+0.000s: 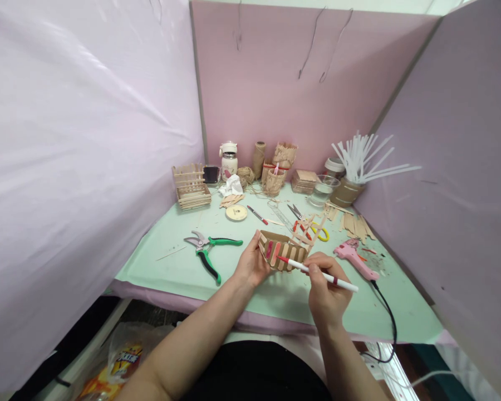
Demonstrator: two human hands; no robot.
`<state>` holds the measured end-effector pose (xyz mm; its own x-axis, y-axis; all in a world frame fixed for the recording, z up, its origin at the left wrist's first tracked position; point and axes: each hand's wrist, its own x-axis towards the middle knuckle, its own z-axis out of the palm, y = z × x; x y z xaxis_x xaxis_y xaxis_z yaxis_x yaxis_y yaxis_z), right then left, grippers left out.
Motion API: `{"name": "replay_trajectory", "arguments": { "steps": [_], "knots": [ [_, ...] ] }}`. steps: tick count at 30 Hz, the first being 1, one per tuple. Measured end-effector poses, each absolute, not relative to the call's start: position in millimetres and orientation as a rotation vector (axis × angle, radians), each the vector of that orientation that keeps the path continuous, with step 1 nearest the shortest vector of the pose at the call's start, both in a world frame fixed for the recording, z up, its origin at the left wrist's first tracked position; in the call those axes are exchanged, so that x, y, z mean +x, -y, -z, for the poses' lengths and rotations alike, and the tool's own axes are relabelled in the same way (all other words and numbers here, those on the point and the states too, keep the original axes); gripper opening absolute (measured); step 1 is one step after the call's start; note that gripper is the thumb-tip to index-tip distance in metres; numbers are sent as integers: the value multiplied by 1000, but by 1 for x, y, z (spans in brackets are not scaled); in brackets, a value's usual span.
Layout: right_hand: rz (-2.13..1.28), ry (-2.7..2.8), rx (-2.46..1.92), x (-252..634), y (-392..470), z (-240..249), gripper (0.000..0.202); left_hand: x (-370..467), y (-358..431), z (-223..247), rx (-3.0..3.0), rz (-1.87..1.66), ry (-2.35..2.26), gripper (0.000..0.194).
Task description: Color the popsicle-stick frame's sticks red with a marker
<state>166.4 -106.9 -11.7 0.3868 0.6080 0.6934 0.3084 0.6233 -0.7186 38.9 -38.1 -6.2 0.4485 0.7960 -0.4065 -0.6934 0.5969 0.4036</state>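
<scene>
My left hand (pixel 250 263) is closed around the left end of a small cardboard boat-like box (pixel 291 258) with craft sticks glued along its side. Two of those sticks, near my left fingers, are coloured, one dark pink and one light red; the others are bare wood. A thin stick frame stands up at the box's right end. Between the fingers of my right hand (pixel 329 292) is a white marker pen (pixel 329 277), its red tip at the light red stick. Part of the box is hidden behind the pen and both hands.
Green-handled pruning shears (pixel 209 248) lie to the left, a pink glue gun (pixel 357 259) with a black cord to the right. Scissors (pixel 294 211), a red pen (pixel 258 215) and loose sticks lie behind. A stick basket (pixel 192 192), jars, twine and a water cup (pixel 322 192) line the back.
</scene>
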Motion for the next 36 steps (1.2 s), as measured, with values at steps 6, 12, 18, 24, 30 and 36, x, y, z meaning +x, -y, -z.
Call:
{"name": "replay_trajectory", "arguments": {
  "steps": [6, 12, 18, 24, 30, 36],
  "knots": [
    [-210, 1194, -932, 166, 107, 11, 17, 39, 39, 4, 183, -934, -619, 51],
    [-240, 1240, -912, 167, 107, 10, 19, 39, 38, 5, 185, -930, -638, 51],
    [-194, 1201, -931, 166, 106, 9, 17, 39, 37, 7, 197, -908, -615, 53],
    [-231, 1220, -928, 166, 106, 8, 19, 39, 38, 7, 200, -927, -611, 51],
    [-201, 1191, -943, 166, 106, 10, 19, 39, 37, 6, 175, -920, -603, 51],
    [-236, 1206, -916, 166, 106, 10, 19, 39, 38, 6, 212, -925, -618, 53]
  ]
}}
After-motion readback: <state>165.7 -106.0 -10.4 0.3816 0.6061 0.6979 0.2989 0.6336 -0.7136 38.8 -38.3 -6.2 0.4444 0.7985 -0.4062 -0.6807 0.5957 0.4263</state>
